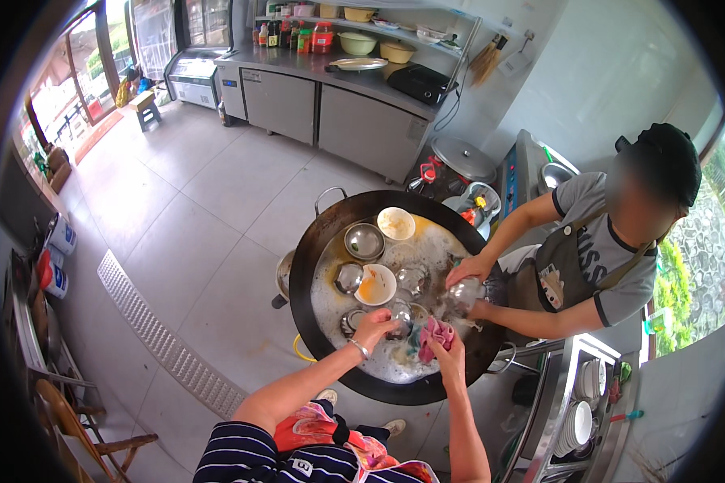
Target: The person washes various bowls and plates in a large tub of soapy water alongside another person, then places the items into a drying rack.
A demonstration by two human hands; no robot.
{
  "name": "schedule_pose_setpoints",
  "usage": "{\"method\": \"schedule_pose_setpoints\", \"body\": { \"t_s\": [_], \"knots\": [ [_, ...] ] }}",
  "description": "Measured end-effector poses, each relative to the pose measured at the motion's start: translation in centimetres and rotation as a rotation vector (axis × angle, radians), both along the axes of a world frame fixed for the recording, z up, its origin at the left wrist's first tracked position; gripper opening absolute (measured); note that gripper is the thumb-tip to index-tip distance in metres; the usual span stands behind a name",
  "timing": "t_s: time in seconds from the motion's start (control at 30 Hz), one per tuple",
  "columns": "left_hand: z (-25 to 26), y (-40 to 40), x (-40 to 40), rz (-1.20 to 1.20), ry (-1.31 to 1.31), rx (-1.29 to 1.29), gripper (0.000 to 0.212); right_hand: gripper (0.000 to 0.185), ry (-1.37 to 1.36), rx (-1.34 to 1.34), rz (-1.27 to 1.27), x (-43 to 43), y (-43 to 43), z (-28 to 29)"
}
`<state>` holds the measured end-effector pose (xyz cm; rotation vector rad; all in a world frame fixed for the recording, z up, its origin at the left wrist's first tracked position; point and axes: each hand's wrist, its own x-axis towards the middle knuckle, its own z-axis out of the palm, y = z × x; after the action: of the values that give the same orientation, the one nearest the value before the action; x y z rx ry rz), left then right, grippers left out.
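Observation:
A large dark wok [305, 284] holds sudsy water with metal and white bowls in it. My left hand [376, 329] grips a small metal bowl [402, 319] by its rim, near the front of the wok. In my right hand [449, 356] is a bunched pink cloth [435, 338], just right of that bowl. A white bowl with orange residue [376, 285] lies beyond my left hand, beside a metal bowl [348, 278]. Farther back are another metal bowl [364, 241] and a white bowl [396, 223].
A co-worker [598, 253] stands at the wok's right, both hands on a metal bowl [466, 293]. Stacked white dishes [577, 422] stand on a metal rack at lower right. A steel counter [350, 78] runs along the back; a floor grate [157, 338] lies at left.

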<state>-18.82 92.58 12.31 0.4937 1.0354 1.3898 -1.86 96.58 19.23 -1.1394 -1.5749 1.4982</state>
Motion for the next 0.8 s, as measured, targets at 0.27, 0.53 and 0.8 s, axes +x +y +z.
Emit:
{"method": "schedule_pose_setpoints", "body": {
  "t_s": [0.27, 0.53, 0.8],
  "knots": [
    [-2.8, 0.4, 2.5, -0.084, 0.156, 0.103, 0.011, 0.029, -0.418, 0.748, 0.033, -4.9, 1.7, -2.5],
    [1.5, -1.6, 2.0, -0.198, -0.017, 0.174, 0.011, 0.028, 0.466, -0.450, 0.042, -1.9, 6.9, -7.9],
    [3.8, -0.9, 3.8, -0.019, -0.071, 0.234, 0.013, 0.028, 0.729, -0.976, -0.036, 1.0, 4.2, -13.0]
  ]
}}
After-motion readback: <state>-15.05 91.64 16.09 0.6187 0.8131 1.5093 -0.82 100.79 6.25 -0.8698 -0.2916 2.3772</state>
